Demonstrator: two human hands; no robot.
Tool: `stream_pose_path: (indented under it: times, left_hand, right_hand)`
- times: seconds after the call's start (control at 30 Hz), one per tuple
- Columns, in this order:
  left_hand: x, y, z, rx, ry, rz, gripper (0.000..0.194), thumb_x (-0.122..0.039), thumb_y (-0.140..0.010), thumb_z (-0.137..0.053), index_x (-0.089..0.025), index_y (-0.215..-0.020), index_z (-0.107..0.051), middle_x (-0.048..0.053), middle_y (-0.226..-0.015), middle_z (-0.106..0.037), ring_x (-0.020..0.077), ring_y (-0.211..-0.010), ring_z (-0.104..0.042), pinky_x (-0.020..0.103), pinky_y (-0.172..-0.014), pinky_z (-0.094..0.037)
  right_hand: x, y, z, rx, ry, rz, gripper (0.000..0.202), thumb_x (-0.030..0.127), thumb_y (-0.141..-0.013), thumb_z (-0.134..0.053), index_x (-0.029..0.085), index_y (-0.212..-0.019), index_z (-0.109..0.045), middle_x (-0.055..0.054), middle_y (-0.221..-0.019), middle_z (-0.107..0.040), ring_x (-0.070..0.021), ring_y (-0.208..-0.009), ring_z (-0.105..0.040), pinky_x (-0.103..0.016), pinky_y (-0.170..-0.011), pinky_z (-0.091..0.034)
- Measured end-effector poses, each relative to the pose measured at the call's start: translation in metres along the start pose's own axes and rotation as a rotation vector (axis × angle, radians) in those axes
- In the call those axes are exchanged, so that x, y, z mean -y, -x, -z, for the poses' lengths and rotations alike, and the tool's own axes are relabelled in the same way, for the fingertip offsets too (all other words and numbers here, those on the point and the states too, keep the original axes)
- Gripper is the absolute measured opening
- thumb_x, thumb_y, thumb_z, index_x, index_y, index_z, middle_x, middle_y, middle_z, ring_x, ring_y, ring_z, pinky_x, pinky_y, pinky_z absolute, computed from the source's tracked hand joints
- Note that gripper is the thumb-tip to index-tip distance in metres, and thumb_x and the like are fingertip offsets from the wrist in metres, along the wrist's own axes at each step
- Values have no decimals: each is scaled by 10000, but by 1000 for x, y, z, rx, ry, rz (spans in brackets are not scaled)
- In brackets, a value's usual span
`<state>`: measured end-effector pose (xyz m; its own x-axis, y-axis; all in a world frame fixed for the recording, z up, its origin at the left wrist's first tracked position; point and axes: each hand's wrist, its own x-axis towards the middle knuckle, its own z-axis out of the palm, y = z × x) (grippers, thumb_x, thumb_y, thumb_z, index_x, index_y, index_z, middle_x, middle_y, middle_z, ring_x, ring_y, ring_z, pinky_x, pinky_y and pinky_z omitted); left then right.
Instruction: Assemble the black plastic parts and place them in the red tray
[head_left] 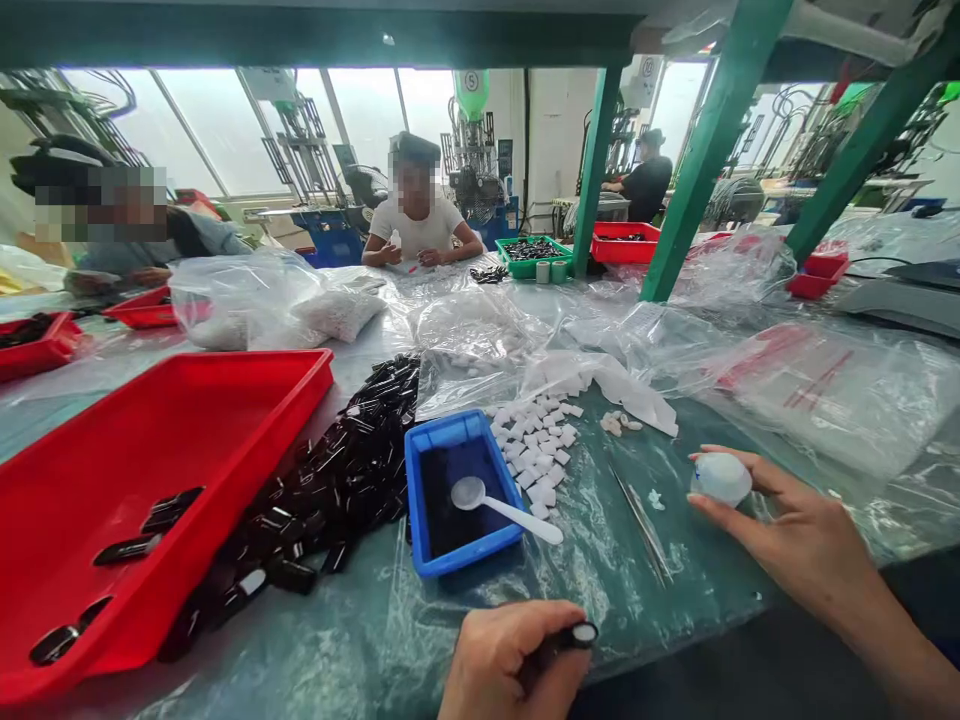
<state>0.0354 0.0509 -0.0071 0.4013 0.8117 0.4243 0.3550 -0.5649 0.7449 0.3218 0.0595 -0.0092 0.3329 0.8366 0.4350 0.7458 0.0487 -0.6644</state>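
Note:
Near the front edge of the table, my left hand is closed round a small black tube-like part with a white disc at its end. Off to the right, my right hand grips a rounded, translucent white piece between thumb and fingers; its exact kind I cannot make out. Between my hands lie metal tweezers. A blue tray of dark liquid stands ahead, with a white plastic spoon resting across it. Beside the tray lie small white squares and a heap of black parts.
At the left stands a large red tray with several black parts in it. Clear plastic bags cover the middle. A green post rises from the table. Across it sits a person; another is at the far left.

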Motion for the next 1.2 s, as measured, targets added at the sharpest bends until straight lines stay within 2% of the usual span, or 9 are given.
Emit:
stream_pose_path:
  times: [0.07,0.17,0.27,0.37,0.47,0.73,0.9,1.07,1.2]
  left_hand:
    - [-2,0,0,6,17,14,192,-19,-689,-683,-145,-815,-753,6,-582,-745,117,-467,-669,139,-504,-497]
    - [-3,0,0,42,49,32,168,-27,-707,-672,-117,-826,-750,24,-592,-748,124,-470,-678,146,-498,-496]
    - [-1,0,0,76,76,36,149,-44,-736,-648,-92,-839,-744,42,-573,-740,134,-456,-675,162,-480,-493]
    - [2,0,0,73,54,15,151,-39,-722,-666,-93,-840,-744,36,-548,-723,135,-446,-659,173,-475,-486]
    - [2,0,0,53,39,-21,175,-17,-694,-685,-110,-829,-744,25,-550,-718,131,-450,-652,169,-473,-481]
    - [-1,-2,1,21,65,-47,168,12,-674,-685,-80,-806,-734,44,-541,-719,139,-433,-650,171,-450,-475]
    - [0,-2,0,48,50,-34,153,-3,-703,-675,-74,-823,-735,51,-550,-719,145,-447,-653,185,-466,-478]
    - [1,0,0,62,47,-7,171,-1,-693,-688,-84,-832,-742,42,-558,-718,142,-466,-660,182,-490,-488]
    - [1,0,-1,58,45,-12,200,-3,-696,-690,-114,-855,-737,24,-577,-727,134,-478,-665,175,-504,-495]
  right_hand:
    - [21,9,1,20,23,213,296,382,-793,-643,289,-1074,-655,-24,-1007,-699,-247,-889,-661,-263,-476,-474]
    - [49,20,-2,42,124,597,314,140,-882,-508,230,-1170,-595,-64,-1081,-650,-212,-1012,-609,-314,-734,-486]
    - [66,28,-12,62,161,763,363,-17,-863,-446,175,-1132,-597,-99,-1053,-627,-210,-1026,-581,-395,-862,-406]
    - [75,34,-20,36,146,779,412,-83,-864,-409,188,-1090,-622,-96,-1029,-637,-206,-1029,-580,-437,-879,-371]
    - [76,37,-23,26,163,777,391,-56,-897,-412,207,-1054,-655,-82,-1009,-662,-194,-1008,-601,-443,-903,-349]
    - [67,38,-13,132,333,896,394,82,-943,-395,260,-1218,-615,-64,-1147,-667,-221,-1113,-571,-456,-988,-286]
    - [77,41,-10,127,287,819,421,40,-927,-372,252,-1179,-635,-57,-1129,-678,-199,-1115,-565,-461,-1018,-254]
    - [77,39,-6,148,322,876,465,-4,-884,-361,231,-1190,-621,-78,-1150,-669,-204,-1168,-525,-481,-1031,-238]
    - [76,39,-2,147,339,888,445,46,-914,-327,237,-1195,-615,-77,-1157,-670,-220,-1178,-522,-498,-1026,-246]
